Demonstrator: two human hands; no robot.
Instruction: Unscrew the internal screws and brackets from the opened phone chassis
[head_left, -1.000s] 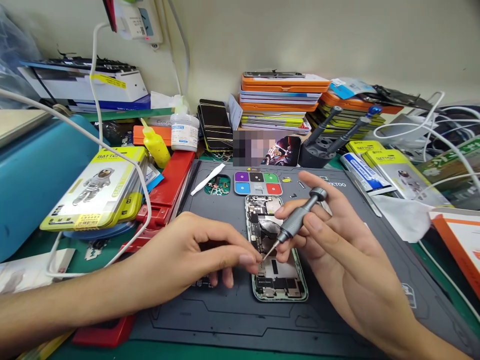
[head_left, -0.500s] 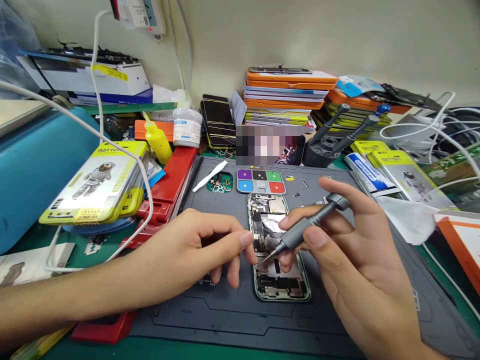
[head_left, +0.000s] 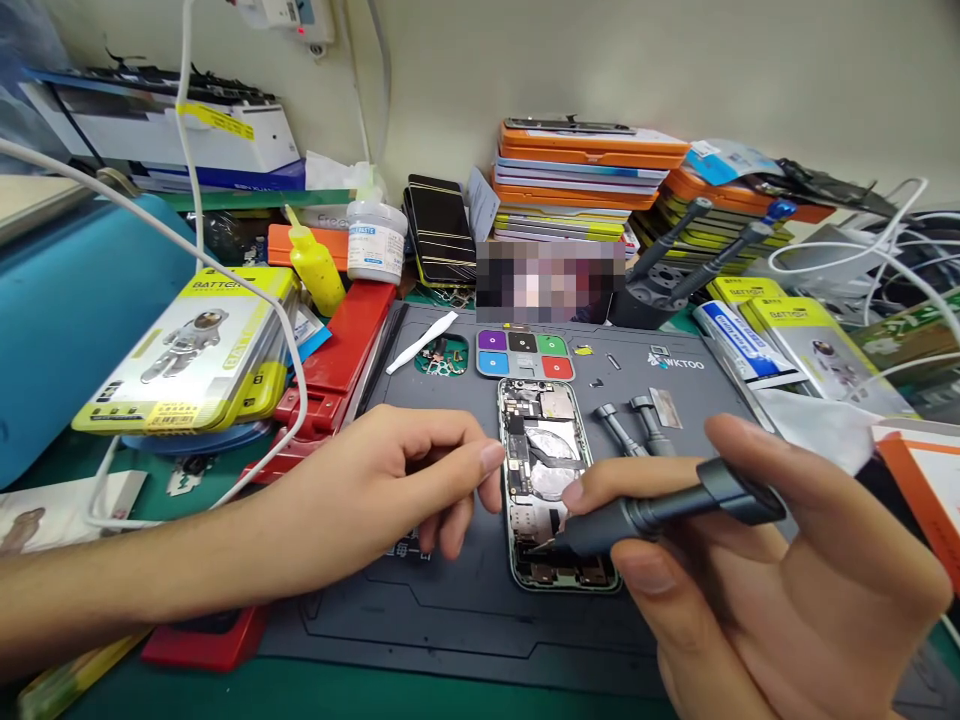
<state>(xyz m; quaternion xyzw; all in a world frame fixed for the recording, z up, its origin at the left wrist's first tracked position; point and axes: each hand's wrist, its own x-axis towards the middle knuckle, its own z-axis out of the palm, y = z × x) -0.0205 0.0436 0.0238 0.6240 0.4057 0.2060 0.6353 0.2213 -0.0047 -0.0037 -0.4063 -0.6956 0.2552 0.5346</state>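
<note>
Right hand (head_left: 780, 590): Partly closed around a dark gray screwdriver (head_left: 622, 525), gripped between thumb and fingers, the tool slanting down to the left with its tip over the lower end of the phone; whether the tip touches cannot be told.
Left hand (head_left: 420, 480): Half open, fingers loosely curled and thumb near the forefinger, just beside the phone's left edge; nothing is visible in its grasp.
Phone (head_left: 551, 460): Opened, its inner parts bare inside a pale green frame, lying on a gray mat (head_left: 420, 625) between the two hands.
Above the phone: A small tray (head_left: 523, 341) with colored squares lies on the mat, a white pry stick (head_left: 422, 343) to its left and tiny loose parts to its right.
Spare drivers: Two dark tools (head_left: 616, 430) lie side by side, right of the phone.
Left side of the desk (head_left: 375, 695): Yellow battery packs (head_left: 180, 350) sit near a red tool (head_left: 330, 380), a yellow bottle (head_left: 315, 268) and a white tub (head_left: 376, 243).
Back of the desk: Orange cases (head_left: 585, 195) stand stacked behind a black holder (head_left: 652, 295) bearing more drivers.
</note>
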